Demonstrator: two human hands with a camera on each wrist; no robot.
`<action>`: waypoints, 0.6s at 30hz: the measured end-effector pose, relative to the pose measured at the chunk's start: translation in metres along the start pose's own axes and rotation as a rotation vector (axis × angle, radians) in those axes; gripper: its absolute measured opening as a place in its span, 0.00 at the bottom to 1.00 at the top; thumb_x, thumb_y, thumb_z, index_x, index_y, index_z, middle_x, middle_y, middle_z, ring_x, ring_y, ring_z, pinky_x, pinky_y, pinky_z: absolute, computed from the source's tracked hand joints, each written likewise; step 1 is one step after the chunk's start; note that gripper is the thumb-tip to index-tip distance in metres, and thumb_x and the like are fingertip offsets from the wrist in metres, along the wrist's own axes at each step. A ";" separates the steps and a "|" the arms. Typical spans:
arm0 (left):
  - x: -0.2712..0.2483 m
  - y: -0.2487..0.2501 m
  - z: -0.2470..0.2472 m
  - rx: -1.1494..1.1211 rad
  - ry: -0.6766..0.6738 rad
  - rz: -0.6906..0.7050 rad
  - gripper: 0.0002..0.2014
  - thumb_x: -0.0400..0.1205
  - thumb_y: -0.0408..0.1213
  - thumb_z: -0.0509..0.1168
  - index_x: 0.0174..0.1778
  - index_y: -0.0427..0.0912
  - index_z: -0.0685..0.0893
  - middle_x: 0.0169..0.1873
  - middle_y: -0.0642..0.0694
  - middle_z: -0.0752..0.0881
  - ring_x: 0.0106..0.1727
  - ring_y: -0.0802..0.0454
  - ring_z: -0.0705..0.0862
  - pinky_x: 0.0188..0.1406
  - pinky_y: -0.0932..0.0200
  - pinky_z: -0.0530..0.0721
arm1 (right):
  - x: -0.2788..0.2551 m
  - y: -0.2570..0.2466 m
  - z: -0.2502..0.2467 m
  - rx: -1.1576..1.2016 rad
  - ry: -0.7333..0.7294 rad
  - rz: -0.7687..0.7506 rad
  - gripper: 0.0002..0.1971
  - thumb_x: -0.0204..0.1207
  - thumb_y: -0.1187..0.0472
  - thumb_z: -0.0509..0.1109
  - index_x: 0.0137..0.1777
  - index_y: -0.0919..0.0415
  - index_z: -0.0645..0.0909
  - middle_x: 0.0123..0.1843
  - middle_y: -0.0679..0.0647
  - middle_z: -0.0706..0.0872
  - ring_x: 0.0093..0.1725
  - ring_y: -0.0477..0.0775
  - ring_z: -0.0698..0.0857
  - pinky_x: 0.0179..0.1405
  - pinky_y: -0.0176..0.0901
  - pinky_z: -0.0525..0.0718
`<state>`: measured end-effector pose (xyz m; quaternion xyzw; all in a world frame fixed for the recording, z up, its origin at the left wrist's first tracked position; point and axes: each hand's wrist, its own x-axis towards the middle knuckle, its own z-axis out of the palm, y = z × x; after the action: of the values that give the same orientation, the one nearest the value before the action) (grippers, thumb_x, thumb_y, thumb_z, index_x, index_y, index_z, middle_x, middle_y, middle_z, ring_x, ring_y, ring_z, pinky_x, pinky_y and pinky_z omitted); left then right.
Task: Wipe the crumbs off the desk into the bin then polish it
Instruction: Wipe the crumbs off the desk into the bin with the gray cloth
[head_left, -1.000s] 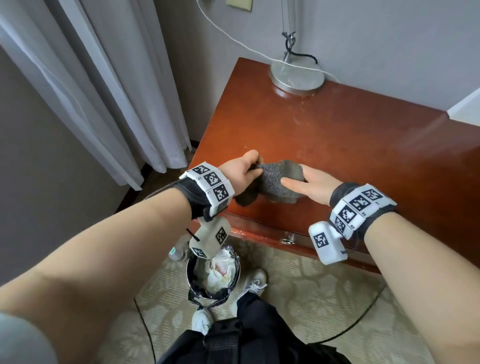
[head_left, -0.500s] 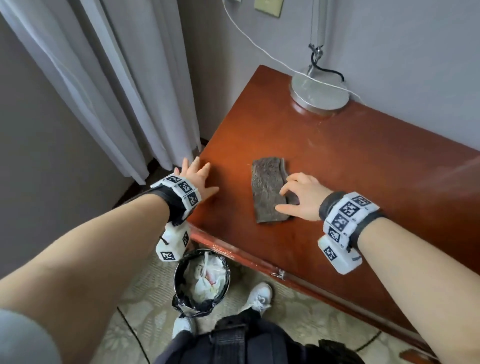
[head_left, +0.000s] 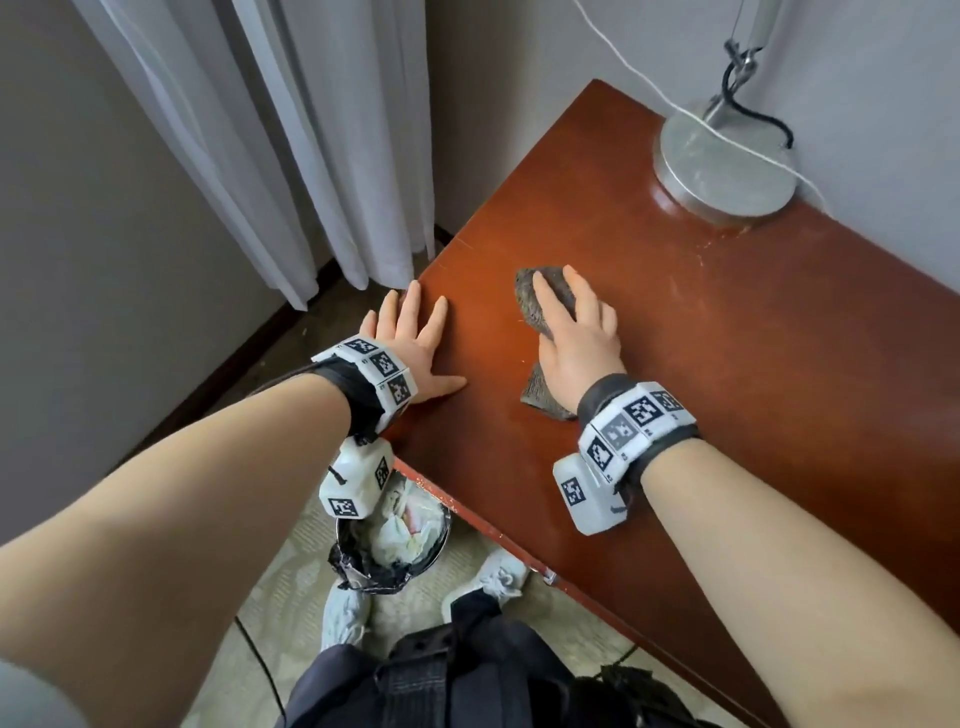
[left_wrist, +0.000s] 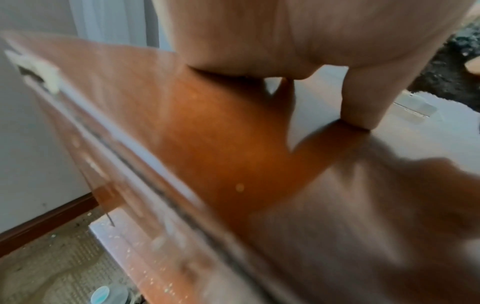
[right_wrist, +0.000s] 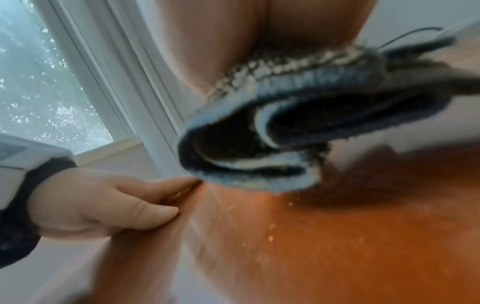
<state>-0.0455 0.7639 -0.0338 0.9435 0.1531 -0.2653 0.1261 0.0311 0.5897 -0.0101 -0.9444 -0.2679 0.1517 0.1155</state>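
Observation:
A folded grey cloth (head_left: 540, 299) lies on the red-brown desk (head_left: 727, 364) near its left end. My right hand (head_left: 574, 332) presses flat on the cloth with straight fingers; the right wrist view shows the cloth's folded layers (right_wrist: 259, 144) under the palm and pale crumbs (right_wrist: 270, 238) on the wood. My left hand (head_left: 410, 343) rests flat on the desk's left edge, fingers spread, holding nothing. The bin (head_left: 389, 551) with crumpled paper inside stands on the floor below the desk's front left corner.
A metal lamp base (head_left: 722, 171) with a black cable and a white cord stands at the back of the desk by the wall. White curtains (head_left: 311, 130) hang to the left. My white shoes (head_left: 498, 577) stand beside the bin on patterned carpet.
My left hand let go of the cloth and went to the desk's left edge. My right hand laid the cloth flat and pushed it farther back on the desk.

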 end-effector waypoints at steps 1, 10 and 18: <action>0.000 0.000 0.000 -0.016 -0.009 0.001 0.48 0.77 0.63 0.60 0.81 0.54 0.33 0.80 0.44 0.29 0.81 0.42 0.33 0.80 0.44 0.38 | 0.002 -0.002 0.001 -0.054 -0.053 -0.071 0.30 0.83 0.62 0.54 0.82 0.42 0.51 0.85 0.48 0.45 0.78 0.62 0.54 0.74 0.59 0.61; 0.000 0.000 -0.003 -0.057 -0.036 -0.009 0.51 0.75 0.62 0.64 0.80 0.55 0.33 0.79 0.46 0.28 0.81 0.44 0.31 0.80 0.46 0.37 | 0.035 0.085 -0.028 -0.381 -0.199 0.145 0.28 0.85 0.57 0.51 0.82 0.41 0.47 0.85 0.46 0.44 0.78 0.63 0.56 0.73 0.58 0.62; 0.000 -0.001 -0.006 -0.125 -0.018 -0.005 0.43 0.81 0.47 0.63 0.81 0.56 0.38 0.81 0.47 0.31 0.82 0.46 0.34 0.80 0.47 0.38 | -0.023 0.012 0.015 -0.295 -0.289 -0.418 0.37 0.78 0.68 0.57 0.82 0.42 0.48 0.85 0.48 0.40 0.77 0.63 0.56 0.73 0.57 0.60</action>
<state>-0.0433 0.7662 -0.0290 0.9311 0.1706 -0.2638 0.1852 0.0126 0.5695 -0.0225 -0.8438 -0.4896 0.2170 -0.0338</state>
